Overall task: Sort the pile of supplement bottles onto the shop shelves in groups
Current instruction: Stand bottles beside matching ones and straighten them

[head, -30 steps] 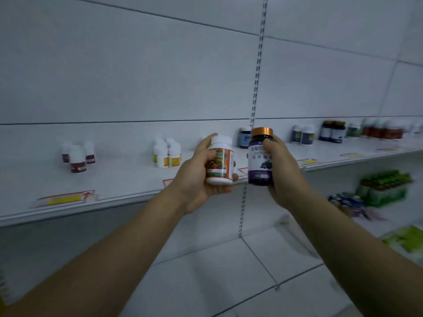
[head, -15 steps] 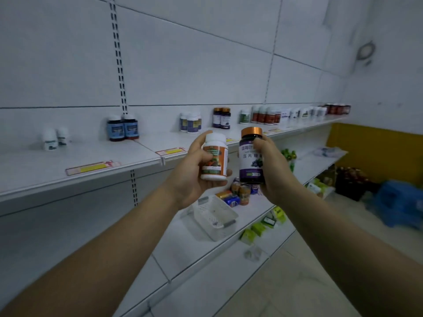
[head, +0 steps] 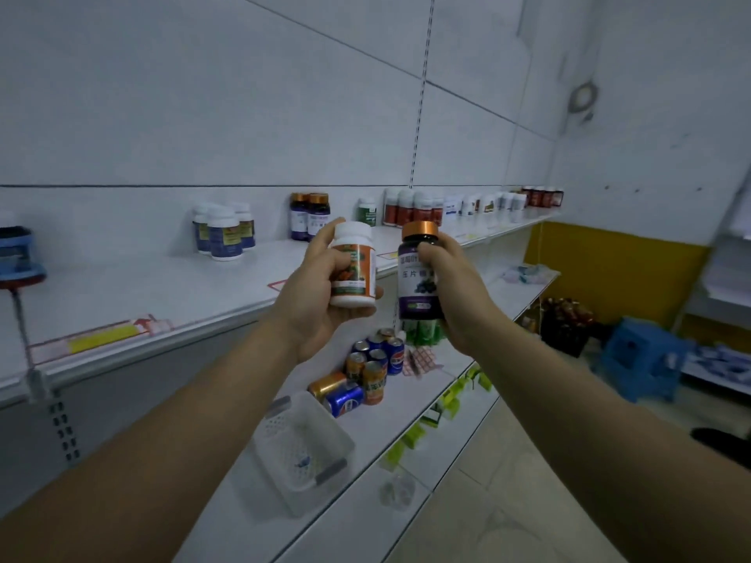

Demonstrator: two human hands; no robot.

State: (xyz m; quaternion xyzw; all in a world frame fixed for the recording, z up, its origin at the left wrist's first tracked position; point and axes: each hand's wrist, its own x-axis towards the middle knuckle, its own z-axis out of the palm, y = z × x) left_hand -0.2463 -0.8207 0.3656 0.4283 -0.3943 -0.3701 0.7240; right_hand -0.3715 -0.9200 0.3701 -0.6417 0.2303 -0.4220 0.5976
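Note:
My left hand [head: 311, 292] grips a white bottle with an orange label [head: 354, 270], held upright in front of the upper shelf [head: 170, 302]. Beside it my right hand [head: 455, 278] grips a dark bottle with a copper cap and purple label [head: 418, 274]. On the shelf behind stand groups of bottles: white ones with blue labels [head: 223, 233], two dark copper-capped ones [head: 309, 215], a green-labelled one [head: 367, 211], red-labelled white ones [head: 410, 207], and more white and dark bottles further right.
On the lower shelf lie several drink cans [head: 365, 371] and a clear plastic basket [head: 302, 444]. Green boxes [head: 443, 408] sit on the shelf below. A blue stool [head: 642, 355] and a dark crate [head: 567, 323] stand on the floor at the right.
The view has swung further right along the shelving; the bottle groups on the shelf now look nearer. Both hands keep holding their bottles side by side.

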